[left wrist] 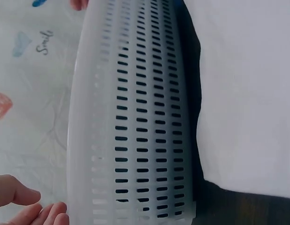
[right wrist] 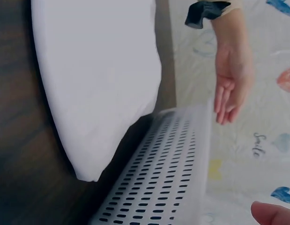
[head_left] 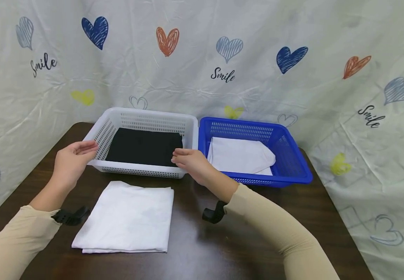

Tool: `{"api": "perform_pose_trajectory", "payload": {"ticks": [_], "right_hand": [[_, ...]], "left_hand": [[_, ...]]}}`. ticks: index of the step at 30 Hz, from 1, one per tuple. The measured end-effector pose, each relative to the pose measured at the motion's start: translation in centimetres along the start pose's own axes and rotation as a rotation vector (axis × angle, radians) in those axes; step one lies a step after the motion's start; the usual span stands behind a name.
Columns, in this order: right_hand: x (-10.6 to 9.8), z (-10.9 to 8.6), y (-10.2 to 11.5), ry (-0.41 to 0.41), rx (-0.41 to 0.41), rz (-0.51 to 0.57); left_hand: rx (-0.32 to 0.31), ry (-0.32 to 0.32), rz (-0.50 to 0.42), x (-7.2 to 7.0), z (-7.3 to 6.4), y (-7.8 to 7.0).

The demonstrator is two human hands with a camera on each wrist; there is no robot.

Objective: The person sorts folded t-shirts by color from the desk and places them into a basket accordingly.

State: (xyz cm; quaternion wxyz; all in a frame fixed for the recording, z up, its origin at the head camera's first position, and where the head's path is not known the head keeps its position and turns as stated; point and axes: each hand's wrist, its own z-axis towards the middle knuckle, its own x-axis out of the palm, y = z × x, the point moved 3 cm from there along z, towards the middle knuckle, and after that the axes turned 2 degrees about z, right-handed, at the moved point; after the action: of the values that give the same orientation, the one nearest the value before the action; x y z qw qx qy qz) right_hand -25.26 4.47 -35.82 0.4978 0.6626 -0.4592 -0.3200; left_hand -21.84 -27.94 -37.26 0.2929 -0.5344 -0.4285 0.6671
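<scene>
A folded black cloth (head_left: 144,147) lies flat inside the white plastic basket (head_left: 142,170). At the basket's left front corner is my left hand (head_left: 72,159), fingers extended and together, holding nothing. My right hand (head_left: 195,163) hovers by the right front corner, its fingertips overlapping the black cloth's edge in the head view; it too holds nothing. On the table between my forearms lies a folded white cloth (head_left: 130,219). The right wrist view shows my left hand (right wrist: 231,75) with loosely straight fingers above the white basket's rim (right wrist: 201,154).
Right beside the white basket stands a blue plastic basket (head_left: 293,159) with a folded white cloth (head_left: 240,155) in it. Both stand at the back of the dark wooden table (head_left: 202,249). Behind them hangs a pale curtain (head_left: 195,70) printed with hearts.
</scene>
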Motion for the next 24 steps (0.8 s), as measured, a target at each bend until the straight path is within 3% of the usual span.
{"api": "perform_pose_trajectory", "payload": {"ticks": [5, 9, 15, 21, 24], "right_hand": [[-0.7, -2.9, -0.6, -0.007, -0.062, 0.087], [-1.0, -5.3, -1.5, 0.035, -0.074, 0.173], [-1.5, -8.1, -3.1, 0.094, -0.050, 0.241], [-0.8, -10.2, -5.0, 0.164, -0.007, 0.353], [-0.3, -10.5, -6.1, 0.195, 0.021, 0.373]], "left_hand": [[0.016, 0.023, -0.068, -0.2, -1.1, 0.3], [0.009, 0.021, -0.129, -0.7, -2.2, 0.5], [-0.022, 0.079, -0.209, -1.3, -4.2, 1.2], [-0.078, 0.134, -0.215, -1.2, -6.3, 2.5], [-0.125, 0.143, -0.322, -1.2, -7.1, 3.4]]}}
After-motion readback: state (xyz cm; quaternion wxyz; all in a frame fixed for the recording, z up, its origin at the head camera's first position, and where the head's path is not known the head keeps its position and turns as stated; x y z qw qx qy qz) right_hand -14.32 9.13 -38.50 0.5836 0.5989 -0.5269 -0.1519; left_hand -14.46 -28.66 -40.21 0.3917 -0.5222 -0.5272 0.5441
